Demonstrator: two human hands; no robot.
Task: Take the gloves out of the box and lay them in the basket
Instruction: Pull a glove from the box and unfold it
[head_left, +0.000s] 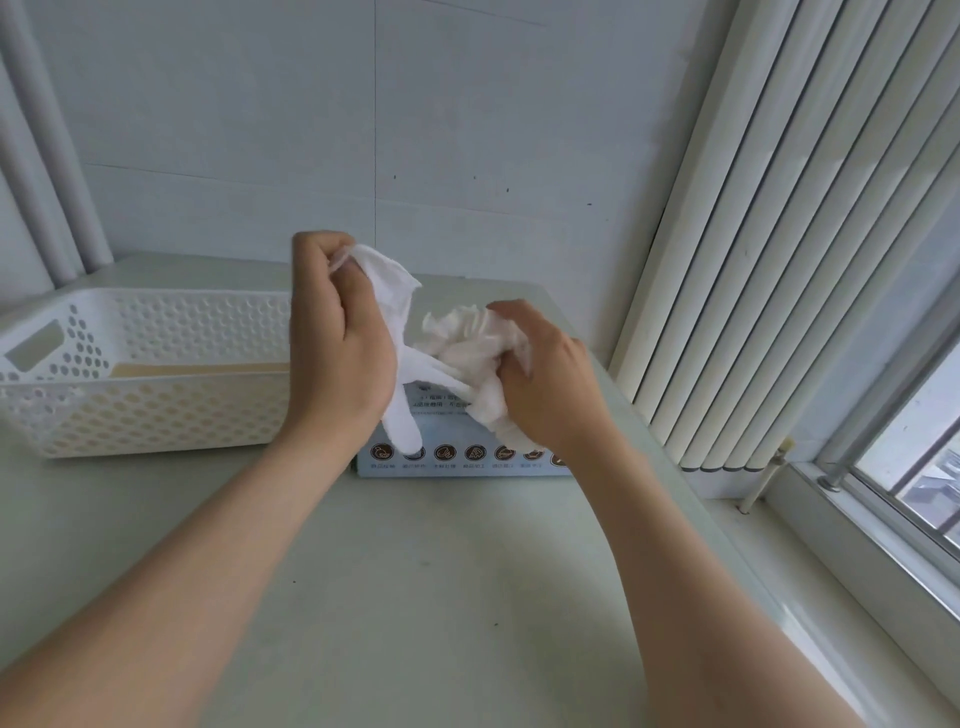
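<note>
Pinching a glove (402, 410), left fingers (317, 249); right fingers (511, 366) clutching crumpled gloves (465, 332).

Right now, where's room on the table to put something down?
The table is bare on the near side of the glove box and in front of the white basket. It is crowded over the box, where the left hand and right hand grip gloves.

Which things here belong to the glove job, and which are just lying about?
Job: left hand holding a glove; right hand gripping a bunch of gloves; box; basket.
Just there: table; blinds; window; pipes.
</note>
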